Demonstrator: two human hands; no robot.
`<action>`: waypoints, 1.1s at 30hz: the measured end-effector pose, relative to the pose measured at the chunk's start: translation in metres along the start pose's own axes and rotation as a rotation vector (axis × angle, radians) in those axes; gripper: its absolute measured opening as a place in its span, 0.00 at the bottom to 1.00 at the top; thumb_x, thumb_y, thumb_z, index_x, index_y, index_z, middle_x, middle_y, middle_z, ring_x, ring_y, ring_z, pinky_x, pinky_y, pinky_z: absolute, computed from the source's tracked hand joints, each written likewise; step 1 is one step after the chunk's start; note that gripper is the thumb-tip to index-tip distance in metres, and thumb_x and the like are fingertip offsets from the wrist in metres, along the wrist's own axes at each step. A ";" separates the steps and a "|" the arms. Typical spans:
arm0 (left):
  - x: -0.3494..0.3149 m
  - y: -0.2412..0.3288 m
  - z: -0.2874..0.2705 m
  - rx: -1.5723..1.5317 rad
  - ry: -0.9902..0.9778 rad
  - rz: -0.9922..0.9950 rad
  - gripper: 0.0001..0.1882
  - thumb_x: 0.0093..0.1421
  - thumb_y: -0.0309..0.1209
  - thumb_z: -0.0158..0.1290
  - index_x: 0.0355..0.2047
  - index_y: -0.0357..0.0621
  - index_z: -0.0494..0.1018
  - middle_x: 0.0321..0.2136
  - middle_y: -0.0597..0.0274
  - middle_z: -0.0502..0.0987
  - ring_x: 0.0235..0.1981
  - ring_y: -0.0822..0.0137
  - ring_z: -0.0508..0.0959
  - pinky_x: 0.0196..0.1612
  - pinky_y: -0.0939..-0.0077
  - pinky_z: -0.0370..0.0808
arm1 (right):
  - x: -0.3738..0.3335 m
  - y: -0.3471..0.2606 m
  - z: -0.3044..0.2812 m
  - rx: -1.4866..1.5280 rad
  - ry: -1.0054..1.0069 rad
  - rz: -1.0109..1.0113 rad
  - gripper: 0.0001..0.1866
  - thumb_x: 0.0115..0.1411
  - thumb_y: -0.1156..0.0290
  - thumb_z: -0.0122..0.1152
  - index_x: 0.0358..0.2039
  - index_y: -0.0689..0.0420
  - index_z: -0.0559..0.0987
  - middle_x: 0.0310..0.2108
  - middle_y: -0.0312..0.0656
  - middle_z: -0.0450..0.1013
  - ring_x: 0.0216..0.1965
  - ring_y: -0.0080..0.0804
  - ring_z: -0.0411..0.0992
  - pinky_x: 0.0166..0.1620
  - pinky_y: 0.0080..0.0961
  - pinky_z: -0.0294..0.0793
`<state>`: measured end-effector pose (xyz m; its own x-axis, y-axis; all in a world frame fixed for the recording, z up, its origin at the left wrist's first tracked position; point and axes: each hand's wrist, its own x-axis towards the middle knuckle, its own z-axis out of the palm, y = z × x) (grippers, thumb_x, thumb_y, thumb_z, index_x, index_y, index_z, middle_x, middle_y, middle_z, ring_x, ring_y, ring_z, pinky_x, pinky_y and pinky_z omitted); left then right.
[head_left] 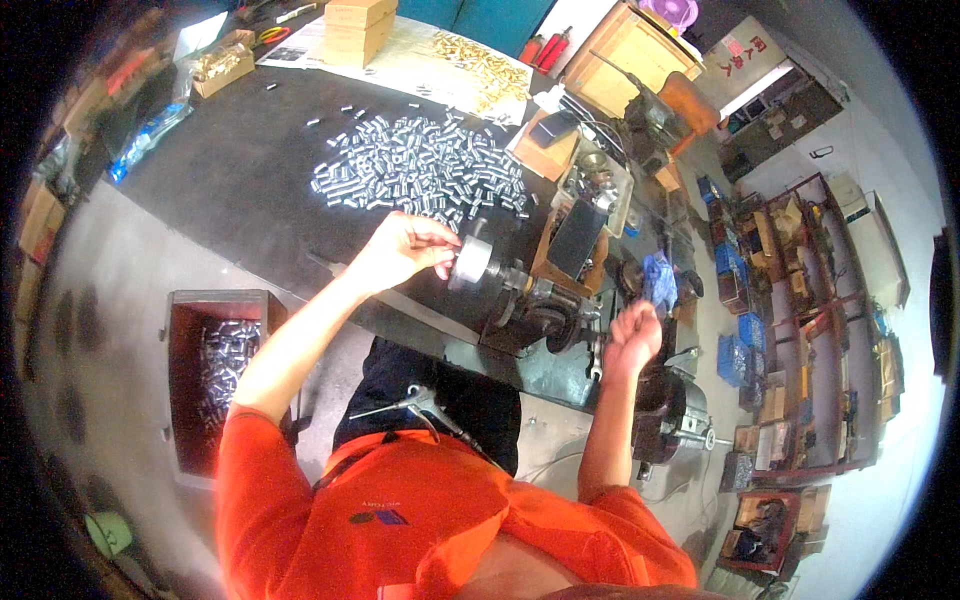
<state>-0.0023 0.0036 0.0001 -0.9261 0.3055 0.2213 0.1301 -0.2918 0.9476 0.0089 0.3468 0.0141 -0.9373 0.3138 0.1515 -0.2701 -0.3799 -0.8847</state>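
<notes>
My left hand (405, 252) reaches over the bench edge, with thumb and fingers pinched together at the face of a round grey metal chuck (472, 262). Whatever small piece sits between those fingertips is too hidden to make out. The chuck belongs to a small bench machine (540, 312) with a dark shaft and wheels. On the right, my right hand (633, 338) is closed in a fist at the lower end of a blue-wrapped handle (657, 280). Beyond my left hand, a wide heap of short silvery metal sleeves (425, 165) lies on the dark bench (240, 170).
Brass-coloured pieces (480, 72) lie on paper beside cardboard boxes (358, 30). A reddish bin (183, 390) holding metal sleeves stands at lower left. An air gun (425, 405) rests at my lap. A dark motor (675, 415) sits near my right forearm; shelves (800, 330) line the right wall.
</notes>
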 end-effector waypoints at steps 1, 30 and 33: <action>0.000 -0.001 0.001 0.010 0.001 0.002 0.06 0.52 0.18 0.49 0.32 0.30 0.71 0.23 0.57 0.74 0.23 0.71 0.75 0.28 0.80 0.74 | 0.012 0.003 0.008 0.033 0.052 -0.008 0.07 0.50 0.70 0.43 0.18 0.56 0.66 0.11 0.28 0.51 0.11 0.16 0.48 0.13 0.14 0.43; 0.003 -0.006 0.003 0.000 0.040 -0.038 0.05 0.51 0.19 0.50 0.30 0.30 0.70 0.24 0.57 0.74 0.22 0.71 0.75 0.26 0.81 0.73 | 0.018 0.005 0.014 0.013 -0.038 -0.129 0.05 0.49 0.74 0.41 0.21 0.59 0.67 0.12 0.30 0.54 0.12 0.15 0.47 0.15 0.14 0.43; 0.000 -0.006 0.006 0.078 0.065 -0.034 0.05 0.53 0.20 0.49 0.30 0.30 0.70 0.22 0.60 0.73 0.21 0.73 0.73 0.26 0.81 0.72 | 0.006 0.003 0.008 0.062 -0.088 -0.145 0.06 0.51 0.73 0.42 0.21 0.59 0.67 0.12 0.29 0.52 0.12 0.15 0.47 0.15 0.14 0.43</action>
<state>-0.0008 0.0111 -0.0041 -0.9510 0.2541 0.1759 0.1232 -0.2102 0.9699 0.0005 0.3407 0.0158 -0.9026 0.2928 0.3156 -0.4141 -0.3905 -0.8222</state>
